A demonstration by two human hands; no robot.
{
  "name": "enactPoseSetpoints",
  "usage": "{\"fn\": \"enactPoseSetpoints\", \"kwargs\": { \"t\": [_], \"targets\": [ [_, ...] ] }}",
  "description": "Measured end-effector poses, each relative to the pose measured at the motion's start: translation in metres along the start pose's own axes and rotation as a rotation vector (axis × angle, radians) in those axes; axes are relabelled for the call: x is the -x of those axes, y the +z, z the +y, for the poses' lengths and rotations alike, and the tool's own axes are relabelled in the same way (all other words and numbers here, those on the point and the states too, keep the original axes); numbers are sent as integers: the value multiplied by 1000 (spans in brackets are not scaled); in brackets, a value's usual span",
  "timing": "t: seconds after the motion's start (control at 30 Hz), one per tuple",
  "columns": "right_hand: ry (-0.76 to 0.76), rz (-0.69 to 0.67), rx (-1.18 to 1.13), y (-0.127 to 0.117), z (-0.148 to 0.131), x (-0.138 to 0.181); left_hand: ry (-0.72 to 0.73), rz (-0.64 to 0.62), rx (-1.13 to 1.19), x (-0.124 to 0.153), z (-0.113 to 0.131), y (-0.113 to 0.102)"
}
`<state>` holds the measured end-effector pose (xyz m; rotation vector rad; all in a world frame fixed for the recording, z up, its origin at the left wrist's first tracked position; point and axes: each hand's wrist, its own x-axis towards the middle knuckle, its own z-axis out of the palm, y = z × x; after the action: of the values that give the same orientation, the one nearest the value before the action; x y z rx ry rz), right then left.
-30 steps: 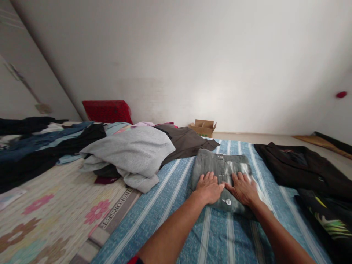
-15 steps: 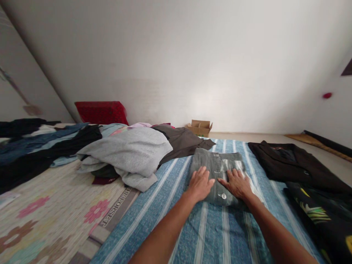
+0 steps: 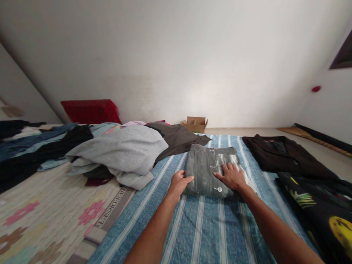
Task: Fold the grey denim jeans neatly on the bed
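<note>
A folded grey denim garment (image 3: 203, 168) with a buttoned strip down its middle and pale patches on the right lies on the blue striped sheet (image 3: 189, 227). At its left edge is my left hand (image 3: 177, 185), thumb on top and the other fingers at the side, pinching the edge. My right hand (image 3: 233, 178) rests flat on the garment's right part, fingers spread.
Left of the denim lie a heaped light grey garment (image 3: 123, 152) and a dark grey-brown garment (image 3: 178, 135). Dark folded clothes (image 3: 288, 156) and a black printed garment (image 3: 310, 205) are on the right. A cardboard box (image 3: 195, 124) and a red box-like object (image 3: 90, 111) stand near the wall.
My left hand has slid off the garment's top to its left edge and taken hold there. The right hand stays flat on it. The view has shifted slightly right.
</note>
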<state>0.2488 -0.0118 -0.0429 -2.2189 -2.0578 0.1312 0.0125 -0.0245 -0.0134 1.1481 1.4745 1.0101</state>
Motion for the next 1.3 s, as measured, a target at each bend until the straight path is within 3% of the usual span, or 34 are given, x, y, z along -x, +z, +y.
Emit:
{"fn": "enactPoseSetpoints", "kwargs": {
  "t": [0.17, 0.43, 1.0, 1.3],
  "targets": [
    [-5, -2, -12, -3, 0, 1, 52, -42, -175, -1, 3, -2],
    [-3, -10, -19, -6, -1, 1, 203, -78, -324, -13, -15, -9],
    [-2, -2, -67, -12, -6, 4, 302, 63, -541, -20, -21, -7],
    [-26, -14, -112, -21, -4, 5, 311, 134, -485, -17, -21, -6]
  ]
}}
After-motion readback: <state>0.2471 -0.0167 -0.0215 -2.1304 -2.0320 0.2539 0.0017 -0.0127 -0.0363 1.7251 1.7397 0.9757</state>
